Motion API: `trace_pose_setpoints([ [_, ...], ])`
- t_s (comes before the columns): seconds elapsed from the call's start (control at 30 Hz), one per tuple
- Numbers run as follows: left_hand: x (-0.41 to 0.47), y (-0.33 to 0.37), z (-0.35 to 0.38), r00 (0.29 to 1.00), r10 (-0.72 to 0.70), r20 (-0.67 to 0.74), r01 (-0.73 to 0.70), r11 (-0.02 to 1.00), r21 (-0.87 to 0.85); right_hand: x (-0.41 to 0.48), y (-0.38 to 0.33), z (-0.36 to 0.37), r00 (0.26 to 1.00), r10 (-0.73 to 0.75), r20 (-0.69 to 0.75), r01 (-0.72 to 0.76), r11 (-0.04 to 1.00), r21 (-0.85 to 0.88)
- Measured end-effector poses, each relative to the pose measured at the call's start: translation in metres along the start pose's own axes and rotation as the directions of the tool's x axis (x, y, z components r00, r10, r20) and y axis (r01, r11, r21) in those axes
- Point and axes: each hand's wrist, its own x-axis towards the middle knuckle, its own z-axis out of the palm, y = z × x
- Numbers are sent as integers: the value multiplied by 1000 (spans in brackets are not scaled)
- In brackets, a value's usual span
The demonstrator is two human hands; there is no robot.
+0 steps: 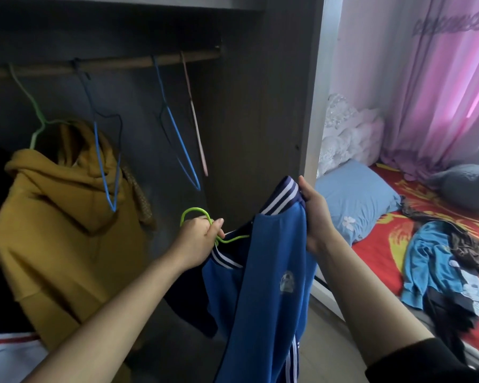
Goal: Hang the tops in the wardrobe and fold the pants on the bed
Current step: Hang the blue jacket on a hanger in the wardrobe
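Left forearm comes up from lower left, bare. Left hand (197, 241) has its fingers curled tight round the neck of a green hanger (195, 208). The hook loop sticks out above the fist, leaning left. The hanger's wire arm runs right and disappears into the neck of the blue jacket (263, 286).

Right forearm comes up from lower right with a black sleeve (426, 363) pushed back. Right hand (315, 217) is raised higher than the left, thumb up, fingers pinching the jacket's navy-and-white striped collar band.

The jacket hangs between both hands in front of the open wardrobe (260, 134). Long axis roughly vertical, collar at top, body dropping out of the bottom of the frame. White stripes run down the lower side. There is a pale chest emblem (286, 281) with no readable writing.

A yellow hoodie (61, 230) hangs on a pale green hanger from the rail (108, 64). Empty blue hangers (177, 139) and a pink hanger (197, 128) are also on the rail.

The bed (376, 244) is at right with a red patterned sheet. A blue pillow (357, 200) lies on it, with a heap of blue and dark clothes (440, 266) nearer the camera. A pink curtain (440, 92) hangs behind the bed.
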Motion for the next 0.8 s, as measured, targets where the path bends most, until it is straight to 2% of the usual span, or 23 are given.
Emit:
trace_pose_setpoints([
  [0.07,0,5,3,999,-4,36,4,1000,-12,0,7,-4,999,37,-9,-38,998,-48],
  [0.1,0,7,5,1000,-7,25,8,1000,-28,2,11,-4,998,34,-58,-45,978,-201],
  [0.13,1,9,8,1000,-8,-9,7,999,-46,2,14,-6,995,-23,-97,-25,886,-464],
  [0.17,1,9,12,998,-5,-63,1,998,-61,0,15,-8,991,-106,-82,9,666,-746],
  [0.2,2,9,15,993,-3,-120,-5,998,-65,-3,16,-10,984,-179,-7,56,342,-938],
  [0.23,3,9,18,986,-9,-166,-3,998,-67,-7,18,-11,972,-223,80,92,44,-995],
  [0.27,5,9,19,980,-20,-199,5,997,-71,-10,22,-15,961,-246,122,95,-121,-988],
  [0.4,16,11,7,959,-37,-280,12,996,-87,-7,44,-38,944,-282,169,35,-425,-904],
  [0.43,18,12,3,957,-33,-287,5,995,-98,-5,48,-42,929,-330,168,13,-424,-906],
  [0.5,19,12,-2,957,-22,-289,-17,991,-131,-1,47,-47,885,-440,153,20,-293,-956],
  [0.53,19,13,-3,956,-14,-292,-29,990,-141,1,45,-49,878,-446,175,71,-240,-968],
  [0.6,16,15,-3,949,3,-316,-54,987,-153,6,45,-51,909,-346,232,160,-224,-961],
  [0.67,15,18,-2,938,4,-347,-75,979,-190,10,50,-52,930,-265,256,186,-263,-947],
  [0.7,14,19,-3,936,2,-351,-81,974,-210,11,53,-51,919,-287,271,190,-280,-941],
  [0.73,14,21,-4,939,3,-345,-87,970,-227,10,55,-49,895,-344,285,184,-298,-937],
  [0.8,14,24,-7,950,21,-311,-103,962,-251,12,51,-46,792,-478,379,157,-440,-884],
])
